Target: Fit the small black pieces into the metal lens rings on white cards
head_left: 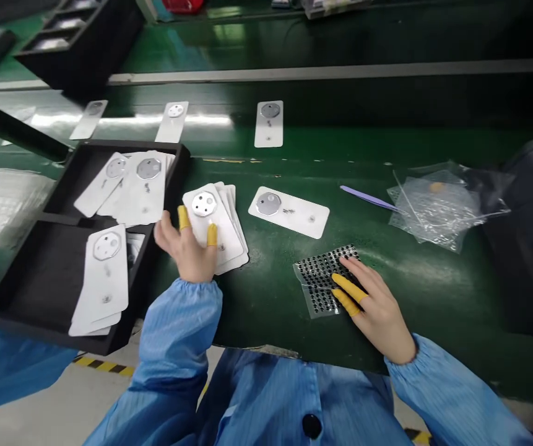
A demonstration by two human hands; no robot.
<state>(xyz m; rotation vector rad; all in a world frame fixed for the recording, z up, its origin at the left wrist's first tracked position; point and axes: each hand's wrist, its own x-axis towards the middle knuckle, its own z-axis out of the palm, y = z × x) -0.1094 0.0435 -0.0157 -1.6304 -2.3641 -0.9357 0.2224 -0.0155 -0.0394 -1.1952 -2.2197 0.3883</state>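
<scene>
My left hand (192, 248), with yellow finger cots on two fingers, rests on a fanned stack of white cards (224, 232), its fingers apart. Each visible card has a round silver piece near one end. My right hand (377, 303), also with two yellow cots, lies over a clear sheet of small black dots (317, 272); whether its fingertips pinch a dot is too small to tell. Between the hands and a little farther back, a single white card (289, 212) lies at a slant on the green table.
A black divided tray (20, 279) at the left holds more cards (103, 279). Purple tweezers (371, 198) and crumpled clear plastic (437, 204) lie at the right. Spaced cards (268, 127) lie along the back strip. A blue sleeve (10, 365) shows at lower left.
</scene>
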